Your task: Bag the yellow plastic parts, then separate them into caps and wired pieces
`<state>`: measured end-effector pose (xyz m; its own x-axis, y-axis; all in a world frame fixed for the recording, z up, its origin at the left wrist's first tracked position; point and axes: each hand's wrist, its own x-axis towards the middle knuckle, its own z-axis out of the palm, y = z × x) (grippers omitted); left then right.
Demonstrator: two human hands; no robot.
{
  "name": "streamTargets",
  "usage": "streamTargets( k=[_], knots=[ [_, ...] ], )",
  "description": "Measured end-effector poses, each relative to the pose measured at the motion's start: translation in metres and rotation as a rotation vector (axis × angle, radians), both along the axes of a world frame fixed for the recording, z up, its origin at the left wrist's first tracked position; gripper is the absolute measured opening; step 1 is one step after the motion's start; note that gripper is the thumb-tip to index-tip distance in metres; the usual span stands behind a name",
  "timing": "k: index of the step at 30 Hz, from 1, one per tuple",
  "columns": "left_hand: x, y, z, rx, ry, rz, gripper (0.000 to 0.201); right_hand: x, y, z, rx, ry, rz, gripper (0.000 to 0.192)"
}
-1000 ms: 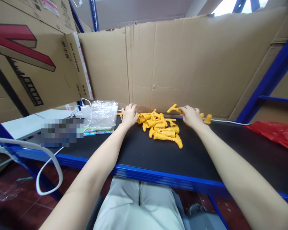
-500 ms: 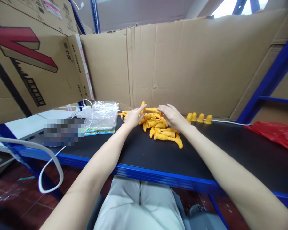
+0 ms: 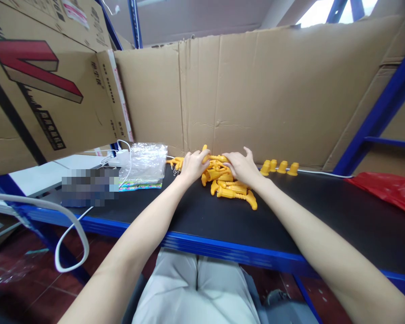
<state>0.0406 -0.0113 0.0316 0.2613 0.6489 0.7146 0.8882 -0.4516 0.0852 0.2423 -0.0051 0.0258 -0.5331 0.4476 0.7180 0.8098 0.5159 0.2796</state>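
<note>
A pile of yellow plastic pieces [image 3: 231,191] lies on the black shelf top [image 3: 273,225] near the cardboard back wall. My left hand [image 3: 194,164] is closed around a yellow piece [image 3: 205,153] at the pile's far left side. My right hand [image 3: 241,166] rests on the top of the pile, fingers curled over another yellow piece [image 3: 219,158]. The two hands almost touch. Several small yellow caps [image 3: 279,166] stand in a row to the right of my right hand.
A clear plastic bag [image 3: 143,164] and a white charger with cable [image 3: 119,157] lie to the left. A red plastic bag [image 3: 388,189] sits at the far right. Cardboard sheets [image 3: 256,90] wall the back and left. The blue shelf edge [image 3: 222,252] runs in front.
My right hand came left from the caps, leaving a cap in the row, and settled on the pile. My left hand opened, then closed on a piece at the pile's left.
</note>
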Motion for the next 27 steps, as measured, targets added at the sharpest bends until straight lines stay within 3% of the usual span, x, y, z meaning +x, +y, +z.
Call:
streamTargets(
  k=[11, 17, 27],
  knots=[
    [0.002, 0.008, -0.002, -0.305, -0.266, -0.138, 0.019, -0.001, -0.005, 0.006, -0.065, -0.099, -0.028, 0.022],
    [-0.006, 0.014, -0.004, -0.736, -0.603, -0.335, 0.012, -0.005, -0.008, 0.006, -0.043, -0.183, -0.018, 0.022],
    [-0.023, 0.015, 0.004, -1.173, -0.759, -0.46, 0.012, -0.013, -0.015, 0.006, 0.08, -0.219, 0.007, 0.027]
  ],
)
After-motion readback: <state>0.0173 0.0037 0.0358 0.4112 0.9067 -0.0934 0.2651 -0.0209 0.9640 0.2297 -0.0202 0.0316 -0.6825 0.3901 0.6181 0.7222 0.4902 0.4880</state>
